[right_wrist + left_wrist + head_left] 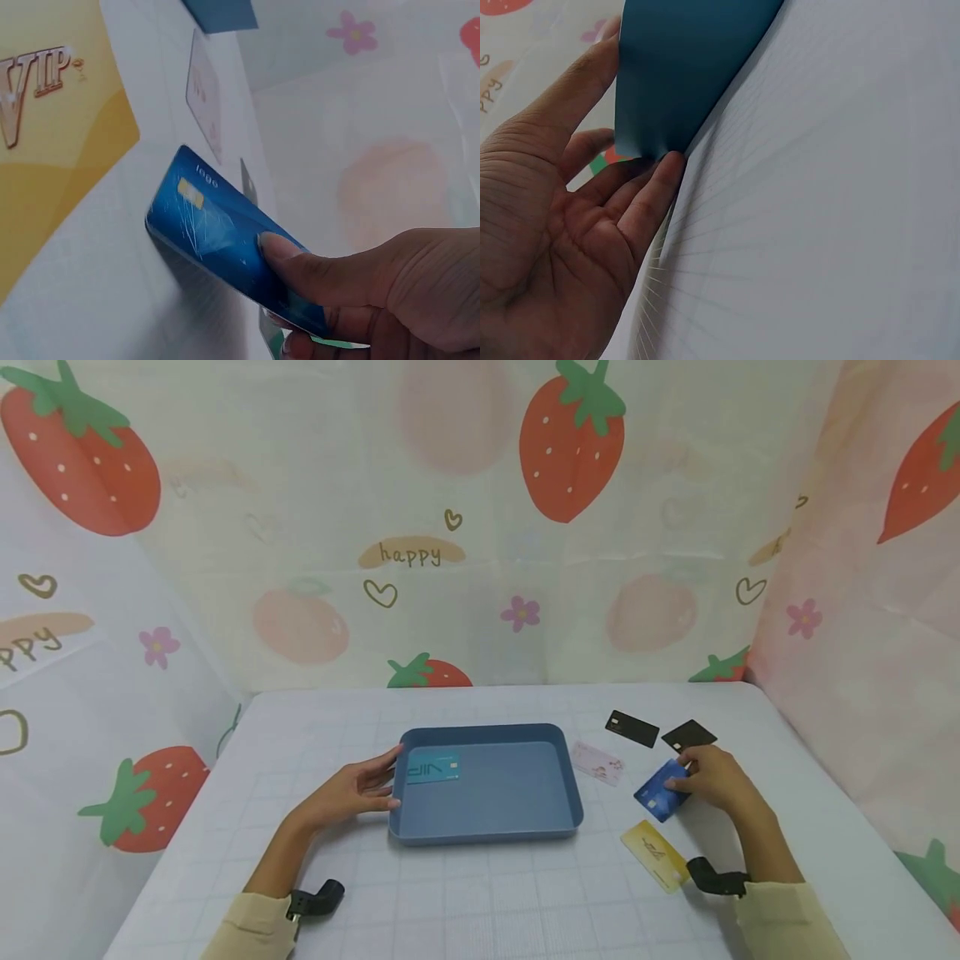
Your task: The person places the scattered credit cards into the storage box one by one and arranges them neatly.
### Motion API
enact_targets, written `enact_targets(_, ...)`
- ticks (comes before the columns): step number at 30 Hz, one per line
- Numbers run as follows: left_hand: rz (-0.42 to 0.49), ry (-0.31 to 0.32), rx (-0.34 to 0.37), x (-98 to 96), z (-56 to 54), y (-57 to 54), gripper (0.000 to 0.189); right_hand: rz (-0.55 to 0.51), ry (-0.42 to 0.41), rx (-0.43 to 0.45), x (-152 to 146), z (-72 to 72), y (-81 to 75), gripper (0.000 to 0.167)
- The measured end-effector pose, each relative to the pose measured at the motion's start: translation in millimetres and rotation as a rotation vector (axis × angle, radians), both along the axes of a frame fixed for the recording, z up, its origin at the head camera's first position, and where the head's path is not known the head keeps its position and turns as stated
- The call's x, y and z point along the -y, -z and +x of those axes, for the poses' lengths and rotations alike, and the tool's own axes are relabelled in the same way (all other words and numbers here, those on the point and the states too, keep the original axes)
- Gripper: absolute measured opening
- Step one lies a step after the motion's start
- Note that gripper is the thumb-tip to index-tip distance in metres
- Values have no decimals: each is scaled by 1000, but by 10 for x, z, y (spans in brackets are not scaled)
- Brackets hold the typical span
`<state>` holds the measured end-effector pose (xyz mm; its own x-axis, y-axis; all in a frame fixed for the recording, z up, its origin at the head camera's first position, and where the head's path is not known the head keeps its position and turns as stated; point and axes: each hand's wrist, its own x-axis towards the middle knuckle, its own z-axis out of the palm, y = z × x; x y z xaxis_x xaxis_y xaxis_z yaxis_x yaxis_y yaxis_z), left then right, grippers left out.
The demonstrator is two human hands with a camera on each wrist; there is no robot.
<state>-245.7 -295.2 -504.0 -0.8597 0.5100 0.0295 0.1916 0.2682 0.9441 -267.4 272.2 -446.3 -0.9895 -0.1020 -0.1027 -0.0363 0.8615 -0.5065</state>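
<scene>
A shallow blue tray (495, 810) lies on the table, with a teal VIP card (432, 767) flat inside its left part. My left hand (348, 789) holds the tray's left side; in the left wrist view its digits meet the blue wall (682, 67) near a corner. On the right, my right hand (716, 777) pinches a blue bank card (660, 792) by one end. The right wrist view shows the thumb on the face of the blue card (214, 225), which is tilted with one edge off the table. Its far end is covered by the fingers.
Around the right hand lie two black cards (632, 728), one partly behind the hand, a pale pink card (597, 763) beside the tray and a yellow VIP card (655, 857) nearer me. Printed strawberry curtains (480, 527) stand behind the white table (480, 902).
</scene>
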Motion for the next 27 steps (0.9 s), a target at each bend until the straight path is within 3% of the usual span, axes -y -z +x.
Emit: enact_targets(27, -11, 7, -6, 5, -3, 8, 95, -105, -58, -16, 30, 65, -239, 35)
